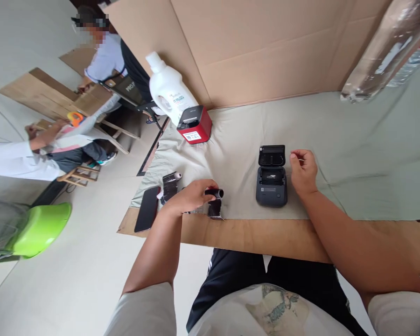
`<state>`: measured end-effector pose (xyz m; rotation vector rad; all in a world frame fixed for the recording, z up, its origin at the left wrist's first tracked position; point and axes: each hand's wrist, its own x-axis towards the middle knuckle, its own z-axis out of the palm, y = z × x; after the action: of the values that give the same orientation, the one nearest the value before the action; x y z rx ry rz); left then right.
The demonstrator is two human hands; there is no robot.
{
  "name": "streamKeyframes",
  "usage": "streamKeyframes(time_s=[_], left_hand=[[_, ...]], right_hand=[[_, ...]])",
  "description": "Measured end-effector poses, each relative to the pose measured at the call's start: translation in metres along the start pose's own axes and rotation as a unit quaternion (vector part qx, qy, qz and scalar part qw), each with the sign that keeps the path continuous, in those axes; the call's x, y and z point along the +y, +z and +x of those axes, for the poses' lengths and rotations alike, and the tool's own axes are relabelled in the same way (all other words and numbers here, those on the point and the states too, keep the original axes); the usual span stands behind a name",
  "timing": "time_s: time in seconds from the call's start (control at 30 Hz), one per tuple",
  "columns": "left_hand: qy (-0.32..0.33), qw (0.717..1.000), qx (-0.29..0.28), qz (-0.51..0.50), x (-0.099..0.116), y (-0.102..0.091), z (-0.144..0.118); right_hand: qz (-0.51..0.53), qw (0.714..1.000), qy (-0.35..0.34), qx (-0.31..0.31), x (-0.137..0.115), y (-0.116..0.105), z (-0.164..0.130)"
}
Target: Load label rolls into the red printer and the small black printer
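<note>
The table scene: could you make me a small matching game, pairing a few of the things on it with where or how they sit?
Things:
1. black label printer
2. red printer
3. black phone
4. black roll

Places or states:
A. lying flat near the table's left corner
B. held in the left hand
C. lid open, beside the right hand
D. standing by the white bottle

Pairs: 1-C, 2-D, 3-A, 4-B
</note>
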<state>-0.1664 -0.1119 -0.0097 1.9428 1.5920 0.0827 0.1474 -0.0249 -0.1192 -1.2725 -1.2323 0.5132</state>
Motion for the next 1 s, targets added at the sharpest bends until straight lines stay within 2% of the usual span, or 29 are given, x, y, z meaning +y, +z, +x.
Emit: streamKeyframes(time_s=[0.07, 0.1, 0.17, 0.23, 0.3, 0.4, 0.53, 0.8, 0.9, 1.0], left_hand=[[0.075, 0.99, -0.056, -0.101, 0.021, -0.003, 0.005], [0.114, 0.981, -0.064, -0.14, 0.032, -0.002, 0.01], [0.179, 0.967, -0.029, -0.181, 0.055, 0.008, 0.028], [0.222, 0.961, 0.045, -0.161, 0.076, 0.026, 0.053], [0.238, 0.962, 0.104, -0.09, 0.092, 0.046, 0.077], [0.203, 0.97, 0.135, 0.013, 0.105, 0.067, 0.1], [0.158, 0.976, 0.142, 0.053, 0.106, 0.074, 0.103], [0.165, 0.97, 0.174, 0.038, 0.096, 0.085, 0.111], [0.194, 0.958, 0.213, 0.008, 0.088, 0.092, 0.115], [0.248, 0.929, 0.271, -0.053, 0.08, 0.093, 0.113]], right_hand=[[0.014, 0.998, 0.05, -0.022, 0.004, 0.003, 0.001], [0.021, 0.997, 0.067, -0.038, 0.005, 0.004, 0.001], [0.039, 0.992, 0.095, -0.072, 0.005, 0.005, 0.0], [0.055, 0.987, 0.11, -0.101, 0.005, 0.006, 0.0], [0.064, 0.985, 0.114, -0.115, 0.006, 0.006, -0.001], [0.071, 0.984, 0.111, -0.12, 0.008, 0.006, -0.001], [0.074, 0.983, 0.113, -0.124, 0.008, 0.007, -0.001], [0.08, 0.98, 0.117, -0.137, 0.004, 0.007, -0.001], [0.1, 0.978, 0.122, -0.135, 0.002, 0.006, -0.001], [0.122, 0.973, 0.139, -0.136, 0.0, 0.005, 0.0]])
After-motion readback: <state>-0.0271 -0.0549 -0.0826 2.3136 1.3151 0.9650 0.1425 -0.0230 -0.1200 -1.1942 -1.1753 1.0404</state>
